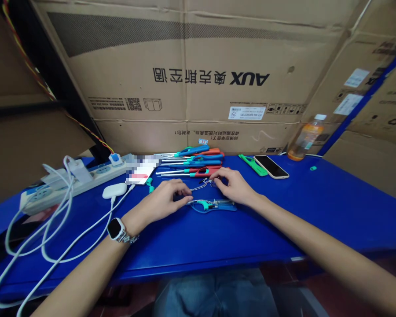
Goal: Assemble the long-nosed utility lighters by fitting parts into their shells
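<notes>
One person's right hand [233, 186] pinches a small wired piece [205, 182] mid-frame; just below lies an open blue lighter shell [215, 208], the left hand [165, 200] at its left end, that grip I can't make out

A: Blue casing [222, 208] by the left hand [166, 198]?
B: Smooth plastic; shiny metal strip [225, 202] along it.
A: Lighters [201, 163] beyond the grip?
B: Glossy plastic handles, bright metal tubes [173, 175].
A: Tabletop [251, 233] under the right hand [236, 187]?
B: Smooth, low sheen; can't tell the material from here.
A: Box panels [152, 39] behind?
B: Matt cardboard, creased.
A: Right of the grip?
B: Phone [272, 166], glossy screen. Bottle [302, 143], clear smooth plastic.
A: Left?
B: Power strip [89, 182], white plastic.
</notes>
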Tool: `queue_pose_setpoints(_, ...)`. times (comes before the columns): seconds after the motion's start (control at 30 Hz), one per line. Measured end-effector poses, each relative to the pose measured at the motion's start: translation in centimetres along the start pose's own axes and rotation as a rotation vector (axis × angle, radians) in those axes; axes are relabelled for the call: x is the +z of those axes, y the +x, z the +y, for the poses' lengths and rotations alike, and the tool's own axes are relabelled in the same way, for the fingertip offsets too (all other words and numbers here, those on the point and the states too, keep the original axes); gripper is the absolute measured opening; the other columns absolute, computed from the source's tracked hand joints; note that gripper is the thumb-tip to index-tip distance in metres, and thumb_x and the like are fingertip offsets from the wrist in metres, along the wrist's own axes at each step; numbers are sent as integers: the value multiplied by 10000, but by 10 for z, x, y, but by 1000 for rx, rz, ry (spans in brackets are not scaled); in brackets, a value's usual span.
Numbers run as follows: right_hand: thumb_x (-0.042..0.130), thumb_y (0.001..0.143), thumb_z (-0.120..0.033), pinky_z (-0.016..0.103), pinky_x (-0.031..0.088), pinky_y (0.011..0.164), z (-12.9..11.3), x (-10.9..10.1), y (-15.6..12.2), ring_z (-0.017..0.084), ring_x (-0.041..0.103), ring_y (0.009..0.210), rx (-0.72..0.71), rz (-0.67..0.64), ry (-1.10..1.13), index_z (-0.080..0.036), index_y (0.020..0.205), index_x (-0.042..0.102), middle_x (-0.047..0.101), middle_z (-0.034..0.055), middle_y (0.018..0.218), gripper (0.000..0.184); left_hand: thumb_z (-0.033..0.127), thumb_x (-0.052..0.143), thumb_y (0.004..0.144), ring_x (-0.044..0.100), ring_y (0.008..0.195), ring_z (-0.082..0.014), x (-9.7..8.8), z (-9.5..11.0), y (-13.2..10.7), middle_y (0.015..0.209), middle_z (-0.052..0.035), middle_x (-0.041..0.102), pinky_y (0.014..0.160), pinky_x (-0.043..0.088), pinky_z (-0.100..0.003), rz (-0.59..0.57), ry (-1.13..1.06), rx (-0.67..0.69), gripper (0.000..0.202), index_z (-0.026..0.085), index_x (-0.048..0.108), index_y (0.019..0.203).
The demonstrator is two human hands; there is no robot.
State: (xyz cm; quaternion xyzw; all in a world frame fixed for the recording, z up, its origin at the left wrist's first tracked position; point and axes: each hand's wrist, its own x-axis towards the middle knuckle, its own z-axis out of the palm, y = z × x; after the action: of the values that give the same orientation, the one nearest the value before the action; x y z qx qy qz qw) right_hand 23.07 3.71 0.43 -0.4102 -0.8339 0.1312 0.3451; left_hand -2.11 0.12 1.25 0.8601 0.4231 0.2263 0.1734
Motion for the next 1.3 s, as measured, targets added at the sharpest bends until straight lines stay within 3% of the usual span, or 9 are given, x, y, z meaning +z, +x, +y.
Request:
queue_pose_setpoints(0.17,565,863,-119,316,483,745,5,-5,-6,176,641,823,31,6,-3,-181,884,708,730,45,909,158,350,558,927,635,817,-188,0,9,17,910,-45,693,758,479,-302,-32,79,33,216,203,717,928)
queue_pose_setpoints(0.37,576,868,-136,311,462,723,15,-18,-22,181,621,812,81,28,-42,-185,897,712,721,45,874,147,286,539,934,632,778,-191,11,26,58,874,-53,703,735,459,-302,-120,143,152,199,180,707,916)
queue_pose_setpoints(0.53,573,880,-152,326,461,773,16,-25,-36,181,613,833,79,-2,-42,-191,920,708,715,47,900,146,247,514,937,641,762,-184,18,31,77,880,-65,714,710,464,-290,-93,102,160,215,163,711,936)
queue_pose_setpoints(0.63,642,867,-243,356,457,851,5,-23,-41,203,612,936,-11,-93,-37,-201,962,696,702,52,940,117,255,498,939,642,805,-191,15,26,63,902,-72,713,756,475,-303,-79,101,155,225,164,704,936)
queue_pose_setpoints(0.73,679,854,-315,393,443,888,-7,-19,-39,224,600,1002,-61,-168,-61,-209,989,683,688,61,999,173,303,474,956,634,850,-199,7,18,32,927,-71,699,791,482,-320,-14,99,110,255,178,697,955)
queue_pose_setpoints(0.9,626,877,-232,386,458,869,-22,2,-11,217,606,964,-113,-202,-20,-195,965,681,685,66,972,110,303,477,945,636,817,-190,-5,1,-25,924,-56,677,738,499,-303,139,92,-42,236,188,679,909)
queue_pose_setpoints(1.0,607,873,-197,362,465,819,-30,24,13,215,607,920,-185,-226,-4,-188,954,684,687,67,932,112,262,481,926,641,832,-200,-10,-11,-46,933,-62,673,760,506,-319,236,124,-133,209,182,674,936)
queue_pose_setpoints(1.17,578,854,-138,352,443,783,-36,47,41,215,593,890,-167,-212,-93,-176,921,683,674,67,918,130,277,498,935,630,847,-204,-13,-30,-48,965,-67,646,781,506,-334,243,161,-180,196,184,666,976)
queue_pose_setpoints(1.3,558,865,-139,379,423,833,-22,42,54,231,559,950,-133,-111,-193,-177,959,666,658,73,967,148,226,494,932,620,868,-206,-9,-36,-21,971,-70,633,793,500,-335,174,151,-98,181,179,667,955)
